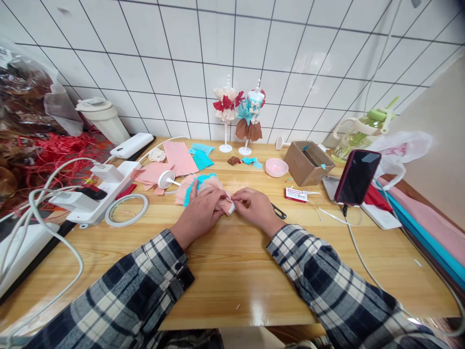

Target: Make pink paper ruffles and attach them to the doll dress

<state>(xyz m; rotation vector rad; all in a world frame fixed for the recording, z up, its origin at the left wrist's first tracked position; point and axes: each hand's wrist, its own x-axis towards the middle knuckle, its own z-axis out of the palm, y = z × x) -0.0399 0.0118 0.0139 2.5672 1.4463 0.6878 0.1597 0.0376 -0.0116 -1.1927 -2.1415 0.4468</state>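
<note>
A miniature dress form lies on its side, its round white base [166, 179] to the left, with a ruffled skirt [201, 185] of pink and blue crepe paper. My left hand [199, 209] is closed around its upper part, holding it just above the wooden table. At the bodice, pink crepe paper [227, 206] wraps a white end that shows at the right. My right hand [254, 207] pinches the edge of that paper between thumb and fingertips. A black-handled tool [278, 211] lies partly hidden behind my right hand.
Two dressed forms [248, 114] stand by the tiled wall. Pink paper sheets [179, 157], a tape roll [127, 210] and a power strip [109, 194] lie left. A pink bowl [276, 167], cardboard box [308, 165] and phone [358, 177] are right, with loose cables.
</note>
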